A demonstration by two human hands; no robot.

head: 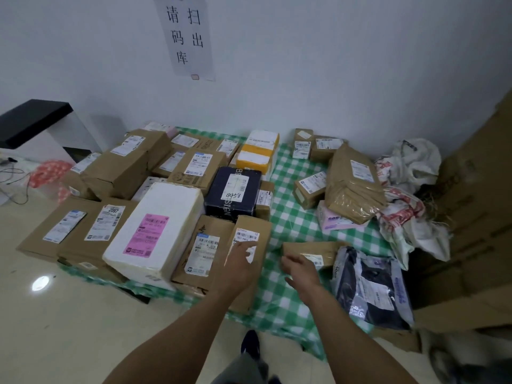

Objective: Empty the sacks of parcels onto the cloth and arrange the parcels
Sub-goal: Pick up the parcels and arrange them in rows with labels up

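A green checked cloth (288, 195) covers the floor. Its left half holds packed rows of cardboard parcels, a white foam box (163, 217) and a dark blue box (234, 194). My left hand (239, 263) reaches out with relaxed fingers over a long brown carton (249, 253) and holds nothing. My right hand (300, 268) hovers open just in front of a small flat brown parcel (310, 252). A grey plastic mailer bag (371, 289) lies to its right. Crumpled white sacks (410, 195) lie at the cloth's right edge.
Loose parcels lie at the back right: a bulky brown paper packet (352, 184), a pink mailer (332, 220) and small cartons. Large cardboard boxes (476, 212) stand along the right. A black-topped counter (36, 120) and cables are at the left. My shoe (250, 345) is below.
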